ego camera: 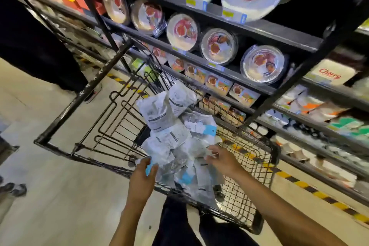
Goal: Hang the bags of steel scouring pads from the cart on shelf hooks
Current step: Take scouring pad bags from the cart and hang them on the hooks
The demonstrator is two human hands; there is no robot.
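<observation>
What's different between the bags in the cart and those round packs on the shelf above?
The bags lie crumpled in a loose heap in the cart; the round packs stand on edge in rows on the shelf. The bags are greyish white with blue tags; the round packs show red pictures. Both seem wrapped in clear plastic.

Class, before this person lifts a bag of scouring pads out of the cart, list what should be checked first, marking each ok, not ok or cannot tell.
1. Left hand grips a bag by its blue header: ok.
2. Right hand has a bag pinched: cannot tell, blurred.
3. More bags in a pile in the cart: ok.
4. Empty hook in sight: not ok; the shelves show only wrapped plates.
5. Gripped bag free of the pile: cannot tell.
</observation>
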